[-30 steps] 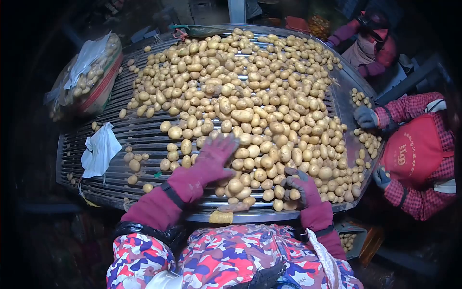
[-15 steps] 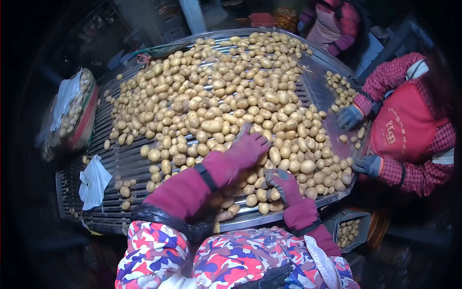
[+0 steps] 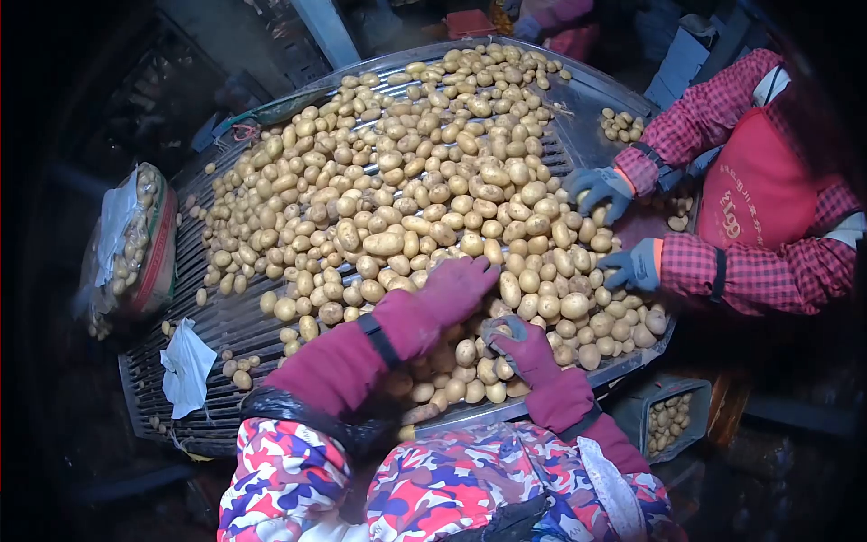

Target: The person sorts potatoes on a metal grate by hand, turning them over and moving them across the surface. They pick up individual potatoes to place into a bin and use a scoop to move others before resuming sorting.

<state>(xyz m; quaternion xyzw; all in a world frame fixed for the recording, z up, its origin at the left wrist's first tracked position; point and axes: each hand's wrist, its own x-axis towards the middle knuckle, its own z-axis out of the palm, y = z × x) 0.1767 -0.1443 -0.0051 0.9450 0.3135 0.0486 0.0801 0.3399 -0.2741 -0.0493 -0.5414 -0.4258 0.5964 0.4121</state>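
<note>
Potatoes (image 3: 384, 244) cover most of a slatted metal sorting table (image 3: 203, 339) in front of me. My left hand (image 3: 459, 287), in a pinkish-red glove, reaches over the near part of the pile. Its fingers are stretched out and bent downward onto the potatoes, with the tips partly hidden. Close to its right, my right hand (image 3: 524, 348) wears a glove with grey fingers. Those fingers are curled round a potato (image 3: 503, 331), only part of which shows. More potatoes lie between my hands and the table's near edge.
At the right, a co-worker in a red apron (image 3: 759, 190) has both gloved hands (image 3: 623, 235) at the pile. A crate of potatoes (image 3: 668, 425) stands below the near right edge. A filled sack (image 3: 135, 244) and a white cloth (image 3: 187, 369) are at the left.
My left hand's spread fingers have drawn together and tipped down. My right hand has shifted slightly left. The co-worker's hands have reached inward to the pile. The view has shifted a little.
</note>
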